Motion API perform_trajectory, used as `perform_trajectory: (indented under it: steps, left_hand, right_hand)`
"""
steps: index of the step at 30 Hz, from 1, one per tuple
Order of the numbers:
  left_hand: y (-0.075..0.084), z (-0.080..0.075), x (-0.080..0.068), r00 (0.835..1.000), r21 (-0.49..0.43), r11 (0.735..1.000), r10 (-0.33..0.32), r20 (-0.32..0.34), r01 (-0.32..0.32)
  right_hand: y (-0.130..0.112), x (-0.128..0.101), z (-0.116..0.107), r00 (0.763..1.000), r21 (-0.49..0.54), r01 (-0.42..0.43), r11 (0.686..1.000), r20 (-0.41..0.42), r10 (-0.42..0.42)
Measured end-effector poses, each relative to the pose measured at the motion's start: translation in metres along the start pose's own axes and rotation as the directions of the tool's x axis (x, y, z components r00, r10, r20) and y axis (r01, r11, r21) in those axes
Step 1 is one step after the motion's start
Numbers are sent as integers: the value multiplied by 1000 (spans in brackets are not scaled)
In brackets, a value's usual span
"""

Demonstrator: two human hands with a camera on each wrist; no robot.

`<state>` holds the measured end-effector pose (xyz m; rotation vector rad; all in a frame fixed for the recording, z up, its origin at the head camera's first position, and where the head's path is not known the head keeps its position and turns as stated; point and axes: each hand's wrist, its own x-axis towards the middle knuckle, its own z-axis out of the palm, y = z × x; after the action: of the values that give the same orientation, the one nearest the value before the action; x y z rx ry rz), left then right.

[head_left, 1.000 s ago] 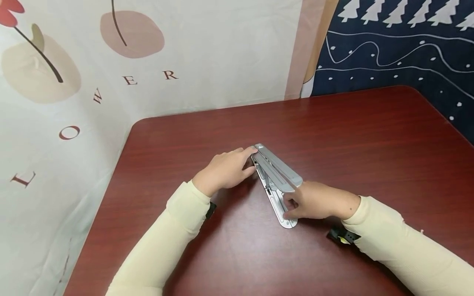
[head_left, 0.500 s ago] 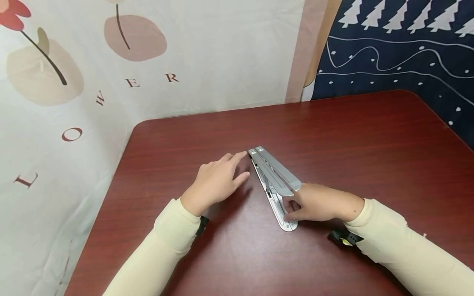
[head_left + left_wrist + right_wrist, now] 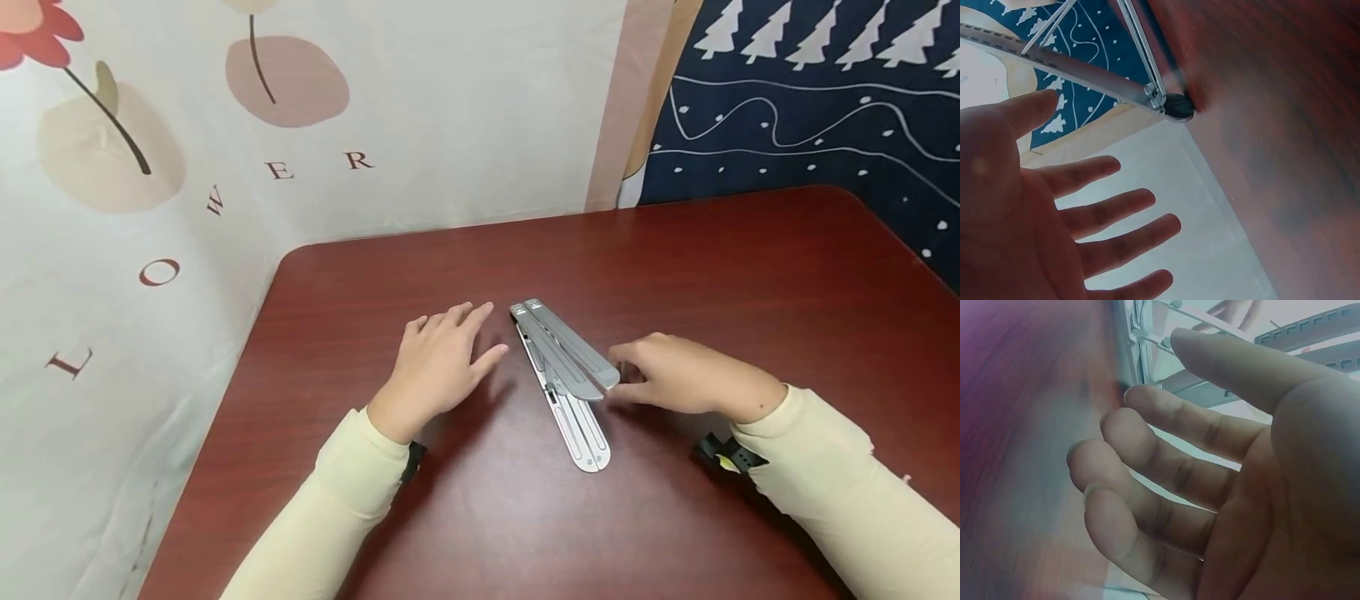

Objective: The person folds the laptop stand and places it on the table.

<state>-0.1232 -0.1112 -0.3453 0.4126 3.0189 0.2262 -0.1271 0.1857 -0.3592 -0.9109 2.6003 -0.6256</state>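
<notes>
A silver folding laptop stand (image 3: 564,348) rests on the table, its slotted upper panels raised at a slant above the two flat base bars (image 3: 582,429). Left of its far end is my left hand (image 3: 431,371), fingers spread and holding nothing. The left wrist view has the stand's hinge end (image 3: 1166,103) beyond the fingertips. My right hand (image 3: 678,375) hovers by the raised near end of the panels, thumb and fingers loosely bent. In the right wrist view these fingers (image 3: 1147,462) surround nothing, and the stand's metal arms (image 3: 1138,344) show behind them.
The dark red wooden table (image 3: 712,267) reaches back to a white printed cloth (image 3: 465,117) and a navy cloth with trees (image 3: 810,125). Black straps with small devices (image 3: 727,454) hang under both sleeves.
My left hand has let go of the stand's far end and drawn back left. My right hand has come out from under the panels to the right. The stand keeps its slant.
</notes>
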Motion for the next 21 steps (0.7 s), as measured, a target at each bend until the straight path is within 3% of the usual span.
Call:
perform_trajectory:
  steps: [3,7,14,21]
  left_hand:
    - [0,1,-1,1000,3,1000,3,6,-3]
    - [4,2,-3,1000,10,1000,27,2,-27]
    - [13,2,-6,995,-9,998,68,-76,-68]
    - [21,8,-3,984,-93,990,91,-156,-106]
  right_hand:
    - [-2,2,-4,1000,-4,3,1000,-20,-3]
    - [-9,1,-11,994,0,8,1000,-105,-8]
    - [-23,-5,-16,963,35,70,997,-262,-59]
    - [-21,9,-8,957,137,5,991,-287,35]
